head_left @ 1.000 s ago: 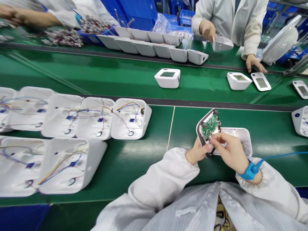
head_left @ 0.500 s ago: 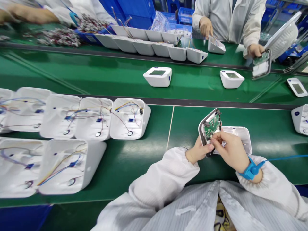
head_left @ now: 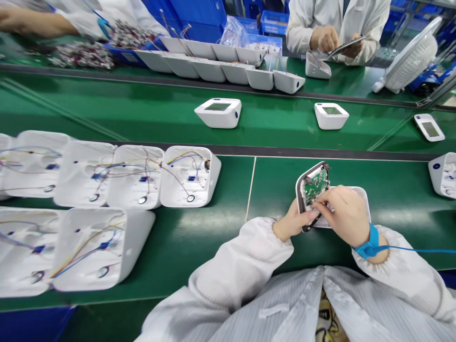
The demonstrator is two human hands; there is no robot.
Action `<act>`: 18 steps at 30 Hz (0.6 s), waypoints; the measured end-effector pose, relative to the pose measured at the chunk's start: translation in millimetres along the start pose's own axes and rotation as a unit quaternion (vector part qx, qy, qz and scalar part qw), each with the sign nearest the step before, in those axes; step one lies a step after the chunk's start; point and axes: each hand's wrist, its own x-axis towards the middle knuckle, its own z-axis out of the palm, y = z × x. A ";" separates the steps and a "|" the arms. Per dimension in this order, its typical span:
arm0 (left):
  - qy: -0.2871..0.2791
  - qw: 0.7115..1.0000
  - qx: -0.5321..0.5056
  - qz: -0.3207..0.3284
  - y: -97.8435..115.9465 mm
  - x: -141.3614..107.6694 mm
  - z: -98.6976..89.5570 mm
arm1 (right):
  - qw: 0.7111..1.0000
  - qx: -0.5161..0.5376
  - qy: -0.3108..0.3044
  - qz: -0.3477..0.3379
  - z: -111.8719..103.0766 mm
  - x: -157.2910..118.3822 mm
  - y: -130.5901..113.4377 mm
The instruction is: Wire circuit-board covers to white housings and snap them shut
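Observation:
My left hand (head_left: 292, 222) grips the lower edge of a tilted panel (head_left: 300, 192) with a grey rim and a green circuit board (head_left: 315, 185) facing right. The fingers of my right hand (head_left: 342, 209), with a blue strap at the wrist, are pinched together at the board's lower part. Whatever they hold is too small to make out. Behind and below my right hand lies a white housing (head_left: 365, 202) on the green bench, partly hidden by the hand and the panel.
At the left stand two rows of open white housings (head_left: 188, 190) with wires inside. Finished-looking white devices (head_left: 223, 116) lie on the green belt (head_left: 142, 109) beyond. Across it, a person (head_left: 342, 33) handles a panel over a housing (head_left: 317, 69). Another white housing (head_left: 443, 175) stands at the right edge.
My right hand has turned slightly and stays at the board. The devices on the belt have shifted left. The person opposite has brought their panel from the right to above the housing.

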 end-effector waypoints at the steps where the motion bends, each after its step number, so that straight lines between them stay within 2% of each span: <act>1: 0.002 1.000 0.011 0.010 -0.2 0.1 -0.5 | 0.999 -0.001 0.029 -0.016 0.0 2.0 3.1; 4: -0.008 0.999 0.028 0.025 -2.2 -0.4 -2.8 | 0.994 0.000 0.074 -0.087 -1.2 9.5 13.5; 8: -0.031 1.000 -0.002 0.002 -5.0 -1.7 -4.5 | 0.984 0.011 0.002 -0.175 -1.5 15.9 24.3; 18: -0.048 0.999 -0.020 -0.009 2.1 -0.8 1.9 | 0.978 0.007 -0.001 -0.207 4.9 15.6 30.3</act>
